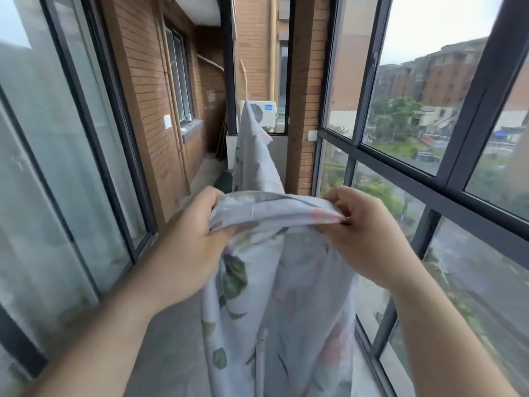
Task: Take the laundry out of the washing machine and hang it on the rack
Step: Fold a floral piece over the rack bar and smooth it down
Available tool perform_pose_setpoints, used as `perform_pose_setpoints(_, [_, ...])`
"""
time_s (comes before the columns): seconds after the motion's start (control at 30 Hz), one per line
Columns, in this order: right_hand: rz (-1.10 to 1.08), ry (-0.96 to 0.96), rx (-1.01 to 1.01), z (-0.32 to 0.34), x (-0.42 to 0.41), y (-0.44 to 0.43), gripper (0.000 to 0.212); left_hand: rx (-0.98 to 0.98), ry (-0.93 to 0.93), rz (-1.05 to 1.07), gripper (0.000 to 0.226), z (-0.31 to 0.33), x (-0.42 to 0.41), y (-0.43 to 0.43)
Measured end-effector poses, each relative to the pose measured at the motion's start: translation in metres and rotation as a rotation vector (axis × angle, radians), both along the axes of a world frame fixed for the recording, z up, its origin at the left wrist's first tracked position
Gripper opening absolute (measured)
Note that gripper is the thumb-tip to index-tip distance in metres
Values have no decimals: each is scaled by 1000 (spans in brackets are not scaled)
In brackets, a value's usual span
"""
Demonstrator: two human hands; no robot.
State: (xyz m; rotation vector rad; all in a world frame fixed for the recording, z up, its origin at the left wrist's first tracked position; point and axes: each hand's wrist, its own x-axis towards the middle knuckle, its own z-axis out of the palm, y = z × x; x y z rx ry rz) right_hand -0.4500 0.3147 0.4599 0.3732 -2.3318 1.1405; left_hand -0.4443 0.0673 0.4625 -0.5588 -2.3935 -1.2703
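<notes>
A pale grey sheet (280, 282) printed with green leaves and pink flowers hangs in front of me, draped over a rack that it almost wholly hides. Only a thin upright rod (261, 365) shows under the cloth low down. The sheet runs away from me to a raised far corner (252, 124). My left hand (197, 224) grips the near top edge on the left, fingers curled round a bunch of cloth. My right hand (360, 230) pinches the same edge on the right, and the fabric stretches between both hands. The washing machine is not in view.
I stand in a narrow glazed balcony. Dark-framed sliding glass doors (86, 167) and a brick wall (148, 104) run along the left. Large windows (429, 110) line the right side. An air conditioner unit (264, 111) sits beyond the far window. The grey floor (177, 339) runs along the left of the sheet.
</notes>
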Motion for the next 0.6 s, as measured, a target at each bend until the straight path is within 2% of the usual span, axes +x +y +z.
perform_pose_setpoints(0.07, [81,-5,42,3,0,-1,16,25,18,-13,34,3,0,1])
perform_pose_setpoints(0.17, [137,-107,275,6,4,0,53,-62,42,-32,65,5,2,-3])
perform_pose_setpoints(0.23, [28,-94,443,4,5,3,54,-191,116,-17,56,3,4,-5])
perform_pose_setpoints(0.3, [8,10,428,5,6,2,41,-283,198,-4,26,3,5,-7])
perform_pose_setpoints(0.33, [31,68,393,6,7,1,38,-293,236,4,21,4,6,-8])
perform_pose_setpoints(0.47, [141,269,297,14,10,-6,21,-226,345,-11,46,12,7,-10])
perform_pose_setpoints(0.5, [166,288,280,16,10,-7,22,-216,359,-25,45,15,8,-9])
perform_pose_setpoints(0.6, [234,257,207,17,7,-9,56,-213,349,-74,18,16,3,-9])
